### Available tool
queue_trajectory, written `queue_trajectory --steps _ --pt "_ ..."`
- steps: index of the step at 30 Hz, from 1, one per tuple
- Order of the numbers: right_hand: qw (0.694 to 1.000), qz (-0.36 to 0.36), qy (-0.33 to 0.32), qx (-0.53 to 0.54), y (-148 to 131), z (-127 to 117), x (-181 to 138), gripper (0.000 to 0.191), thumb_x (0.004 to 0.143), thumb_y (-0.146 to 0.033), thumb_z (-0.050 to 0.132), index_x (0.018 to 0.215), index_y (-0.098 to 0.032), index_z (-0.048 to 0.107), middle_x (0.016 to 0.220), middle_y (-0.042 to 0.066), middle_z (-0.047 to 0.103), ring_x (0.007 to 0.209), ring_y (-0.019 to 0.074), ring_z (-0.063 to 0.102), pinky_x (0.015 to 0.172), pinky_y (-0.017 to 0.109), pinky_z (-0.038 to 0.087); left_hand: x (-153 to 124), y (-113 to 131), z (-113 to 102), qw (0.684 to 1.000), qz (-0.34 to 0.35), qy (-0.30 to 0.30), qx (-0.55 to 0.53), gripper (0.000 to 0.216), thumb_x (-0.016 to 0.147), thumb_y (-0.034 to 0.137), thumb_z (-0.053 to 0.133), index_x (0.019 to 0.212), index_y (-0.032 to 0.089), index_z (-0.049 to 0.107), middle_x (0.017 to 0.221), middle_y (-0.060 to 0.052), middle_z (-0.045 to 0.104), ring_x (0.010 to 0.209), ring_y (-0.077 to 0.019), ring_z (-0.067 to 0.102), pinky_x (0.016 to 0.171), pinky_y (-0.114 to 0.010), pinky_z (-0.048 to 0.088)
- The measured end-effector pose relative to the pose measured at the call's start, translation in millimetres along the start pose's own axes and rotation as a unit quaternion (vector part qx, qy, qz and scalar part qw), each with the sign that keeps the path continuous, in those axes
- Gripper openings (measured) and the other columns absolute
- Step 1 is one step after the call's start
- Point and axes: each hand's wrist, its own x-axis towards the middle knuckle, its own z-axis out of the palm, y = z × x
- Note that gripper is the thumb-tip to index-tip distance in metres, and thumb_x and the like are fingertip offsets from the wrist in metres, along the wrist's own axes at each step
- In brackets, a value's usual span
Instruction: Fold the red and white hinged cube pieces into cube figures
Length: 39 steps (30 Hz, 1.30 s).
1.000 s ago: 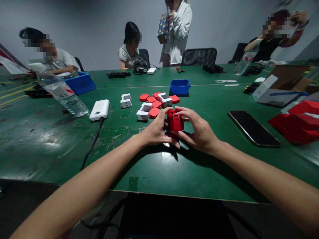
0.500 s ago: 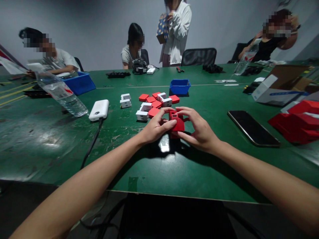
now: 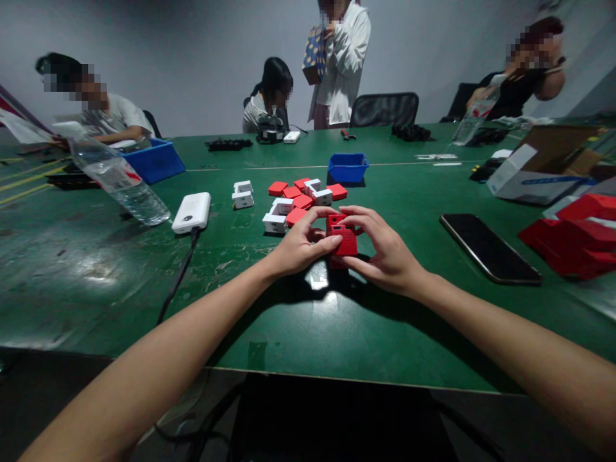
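Observation:
Between both hands is a red plastic block (image 3: 345, 242) with a small slot near its top. My left hand (image 3: 308, 244) pinches its left side, thumb lying across the front face. Fingers and thumb of my right hand (image 3: 380, 253) close on its right side, from above and below. Part of the block's back is hidden by my fingers. Just beyond lie several flat red pieces (image 3: 292, 192) and white U-shaped pieces (image 3: 275, 222). Another white U-shaped piece (image 3: 242, 195) sits apart to the left.
On the green table (image 3: 298, 340), a white power bank (image 3: 191, 213) with a black cable and a tilted water bottle (image 3: 118, 179) are left. A phone (image 3: 489, 248) and red object (image 3: 572, 240) lie right. A small blue bin (image 3: 347, 168) stands behind. Several people are across the table.
The red block has tilted slightly in my hands, which stay in nearly the same place. Across the table, the seated person in the middle has leaned to the right.

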Motion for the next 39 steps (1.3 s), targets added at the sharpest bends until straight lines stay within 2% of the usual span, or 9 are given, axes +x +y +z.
queue_trajectory --steps 7,12,16,21,23,26,31,36,39 --pt "1.000 0.013 0.005 0.014 -1.2 -0.6 0.6 0.045 0.081 -0.031 0.073 0.120 -0.023 0.052 0.136 0.017 0.055 0.129 0.0319 0.054 0.105 0.054 0.049 -0.1 1.1 0.8 1.000 0.000 0.003 0.012 0.047 0.084 0.043 0.071 0.121 0.021 0.050 0.120 -0.007 0.059 0.091 -0.0164 0.064 0.079 -0.028 0.054" --pt "0.993 0.079 0.006 0.088 -0.5 2.4 -1.7 0.049 0.076 -0.033 0.080 0.119 -0.025 0.055 0.138 0.015 0.053 0.133 0.0308 0.051 0.107 0.053 0.048 0.5 1.5 -0.3 1.000 0.007 0.006 0.020 0.048 0.083 0.042 0.072 0.121 0.020 0.052 0.117 -0.007 0.060 0.096 -0.0176 0.063 0.080 -0.028 0.053" --pt "0.961 0.162 -0.011 0.223 0.0 6.7 -4.1 0.055 0.073 -0.037 0.083 0.120 -0.028 0.056 0.149 0.011 0.043 0.139 0.0302 0.046 0.100 0.047 0.056 0.5 4.1 -0.6 1.000 -0.014 -0.001 0.004 0.049 0.083 0.043 0.072 0.123 0.021 0.051 0.114 -0.007 0.061 0.093 -0.0182 0.064 0.079 -0.029 0.053" --pt "0.910 0.222 -0.046 0.348 -1.6 6.7 -2.1 0.049 0.079 -0.040 0.078 0.121 -0.029 0.056 0.151 0.010 0.043 0.126 0.0278 0.060 0.092 0.043 0.060 0.3 7.3 -0.8 1.000 -0.018 -0.012 -0.006 0.049 0.083 0.042 0.073 0.122 0.022 0.052 0.125 -0.008 0.059 0.094 -0.0175 0.065 0.083 -0.030 0.053" --pt "0.900 0.229 -0.055 0.366 -1.3 5.7 -0.7 0.044 0.082 -0.040 0.075 0.121 -0.029 0.057 0.151 0.010 0.044 0.122 0.0260 0.063 0.093 0.043 0.060 0.5 6.5 -1.8 1.000 -0.013 -0.013 -0.009 0.049 0.082 0.042 0.073 0.122 0.022 0.053 0.131 -0.009 0.057 0.097 -0.0178 0.065 0.085 -0.030 0.054" --pt "0.903 0.224 -0.048 0.363 -0.1 5.2 0.6 0.040 0.083 -0.042 0.073 0.119 -0.030 0.061 0.154 0.009 0.040 0.126 0.0268 0.059 0.099 0.046 0.056 0.7 3.2 -3.8 1.000 -0.003 -0.015 -0.017 0.049 0.082 0.040 0.075 0.123 0.023 0.054 0.134 -0.009 0.056 0.101 -0.0186 0.065 0.087 -0.030 0.054" --pt "0.924 0.201 -0.034 0.323 -0.6 5.7 0.1 0.039 0.084 -0.040 0.073 0.120 -0.030 0.064 0.152 0.010 0.043 0.140 0.0292 0.046 0.110 0.050 0.046 0.4 -0.4 -2.7 0.999 -0.015 -0.013 -0.044 0.051 0.082 0.038 0.076 0.124 0.024 0.052 0.134 -0.009 0.057 0.095 -0.0166 0.068 0.085 -0.031 0.054" --pt "0.932 0.208 -0.032 0.295 -2.3 4.5 -2.1 0.040 0.083 -0.039 0.073 0.121 -0.028 0.064 0.155 0.012 0.039 0.144 0.0305 0.040 0.105 0.048 0.051 2.1 3.7 0.1 0.991 -0.121 0.037 -0.039 0.069 0.072 0.044 0.082 0.127 0.019 0.050 0.138 -0.015 0.054 0.101 -0.0208 0.067 0.087 -0.035 0.053" --pt "0.940 0.197 -0.031 0.275 -3.2 3.9 -2.6 0.040 0.085 -0.039 0.072 0.122 -0.028 0.064 0.157 0.011 0.037 0.143 0.0310 0.042 0.104 0.049 0.051 3.7 8.2 0.5 0.982 -0.172 0.022 -0.078 0.070 0.066 0.044 0.086 0.121 0.013 0.056 0.121 -0.014 0.065 0.104 -0.0235 0.066 0.090 -0.035 0.051"
